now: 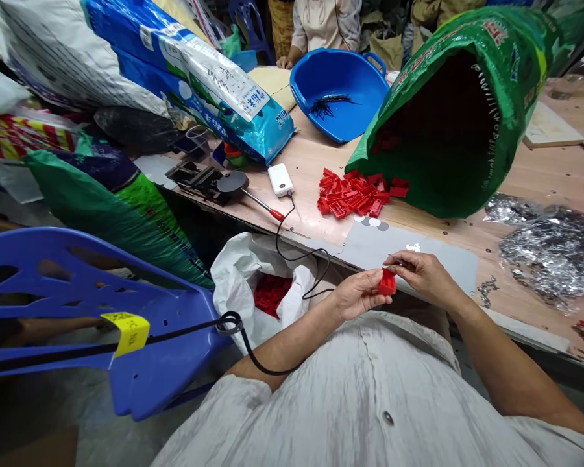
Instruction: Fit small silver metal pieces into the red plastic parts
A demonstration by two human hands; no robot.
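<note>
Your left grip (pixel 363 293) holds a small red piece (pixel 387 283) between thumb and fingers, at the fingertips' right side; its long axis is hard to tell. Your right grip (pixel 421 274) comes in from the upper right, narrow, fingers bunched at the piece's upper edge; whether they pinch anything small, I cannot tell. Both your hands meet just by the near edge of the table (pixel 316 146), beside a grey sheet (pixel 450 259). Beyond lie loose red pieces (pixel 353 194) at the mouth of a green bag (pixel 435 202).

Moderate light, deep shadows, wide-angle edge stretch.
</note>
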